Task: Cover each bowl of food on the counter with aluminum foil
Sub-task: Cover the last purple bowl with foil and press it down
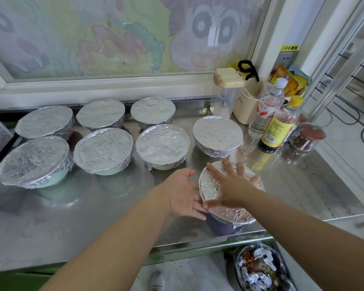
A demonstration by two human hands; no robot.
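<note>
A purple bowl [219, 224] stands near the front edge of the steel counter [93, 217], its top wrapped in aluminum foil [229, 215]. My right hand [229, 183] lies flat on that foil with fingers spread. My left hand [183, 194] is open at the bowl's left side, its fingertips touching the foil rim. Several more foil-covered bowls stand behind, among them a green one [34, 162] at the left and one at the right [218, 135].
At the back right stand a water bottle [267, 108], a dark sauce bottle [280, 127], a spice jar [307, 139], a clear pitcher [225, 95] and a cream holder [246, 103]. A bin with foil scraps [261, 267] sits below the counter edge.
</note>
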